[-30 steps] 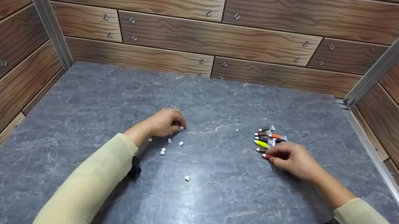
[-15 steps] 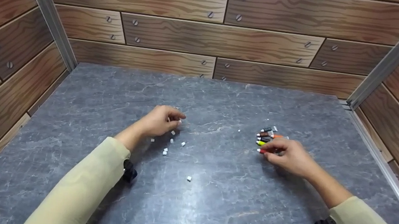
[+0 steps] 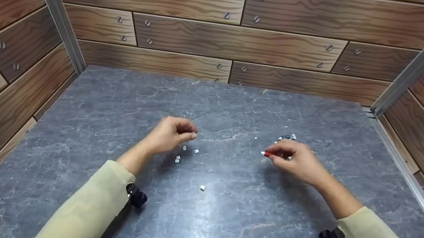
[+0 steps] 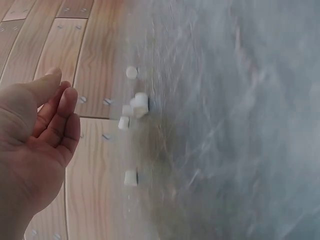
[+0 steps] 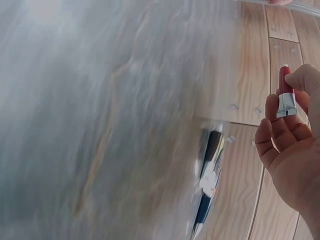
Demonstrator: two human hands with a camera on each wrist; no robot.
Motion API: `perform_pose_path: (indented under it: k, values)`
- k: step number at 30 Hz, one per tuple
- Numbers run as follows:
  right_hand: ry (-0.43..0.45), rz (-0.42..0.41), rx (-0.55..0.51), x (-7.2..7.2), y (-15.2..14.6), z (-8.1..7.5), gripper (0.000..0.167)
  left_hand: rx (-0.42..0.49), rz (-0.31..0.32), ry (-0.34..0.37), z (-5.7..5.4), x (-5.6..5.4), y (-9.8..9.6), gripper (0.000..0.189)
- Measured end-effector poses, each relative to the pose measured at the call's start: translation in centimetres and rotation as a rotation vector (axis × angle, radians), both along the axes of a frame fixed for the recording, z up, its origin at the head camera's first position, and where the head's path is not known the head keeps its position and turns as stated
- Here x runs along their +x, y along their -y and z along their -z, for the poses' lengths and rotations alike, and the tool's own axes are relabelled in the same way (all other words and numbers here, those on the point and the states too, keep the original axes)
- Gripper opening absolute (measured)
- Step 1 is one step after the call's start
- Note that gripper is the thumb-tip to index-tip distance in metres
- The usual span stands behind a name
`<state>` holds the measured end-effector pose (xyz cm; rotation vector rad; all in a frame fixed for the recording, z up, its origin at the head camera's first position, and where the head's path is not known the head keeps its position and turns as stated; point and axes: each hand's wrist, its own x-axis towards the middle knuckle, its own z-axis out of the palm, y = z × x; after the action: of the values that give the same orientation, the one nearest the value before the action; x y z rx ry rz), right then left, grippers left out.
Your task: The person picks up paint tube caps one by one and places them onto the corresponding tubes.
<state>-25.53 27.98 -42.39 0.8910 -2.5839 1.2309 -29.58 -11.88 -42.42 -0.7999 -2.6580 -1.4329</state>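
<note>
A small red paint tube with a white tip is pinched between the thumb and fingers of my right hand, above the table. Beside and behind that hand, partly hidden, lie other paint tubes. My left hand hovers over the table, thumb and index finger close together around a small white cap, mostly hidden at the fingertips. In the left wrist view, that hand's other fingers are loosely curled. Several loose white caps lie close to the left hand.
One white cap lies apart, nearer the front. Tiny white bits lie left of the tubes. The grey marbled table ends at wood-patterned walls behind and at both sides.
My right hand has lifted the red tube off the pile and moved it left. My left hand rose slightly from the caps, then shifted a little toward the front.
</note>
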Motion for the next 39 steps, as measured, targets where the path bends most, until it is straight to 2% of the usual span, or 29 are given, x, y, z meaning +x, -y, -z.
perform_pose_path:
  k: [5, 9, 17, 21, 30, 39]
  values:
    - [0.046, -0.020, -0.032, 0.3, 1.0, -0.4, 0.026, 0.061, -0.018, 0.019, 0.2, 1.0, 0.0, 0.009]
    - [0.047, -0.039, -0.071, 0.5, 1.9, -0.7, 0.028, 0.114, -0.041, 0.044, 0.2, 1.9, -0.3, 0.009]
    - [0.045, -0.101, -0.143, 1.0, 3.5, -0.7, 0.023, 0.227, -0.016, 0.111, 0.3, 3.5, -1.7, 0.011]
    - [0.051, -0.117, -0.178, 1.2, 4.3, -0.6, 0.022, 0.264, -0.019, 0.120, 0.2, 4.1, -2.4, 0.010]
    - [0.075, -0.159, -0.301, 1.3, 5.8, -0.6, 0.018, 0.320, 0.004, 0.120, 0.0, 4.8, -4.0, 0.010]
    - [0.092, -0.145, -0.330, 1.6, 6.4, -0.6, 0.019, 0.371, 0.023, 0.103, 0.4, 5.2, -5.3, 0.012]
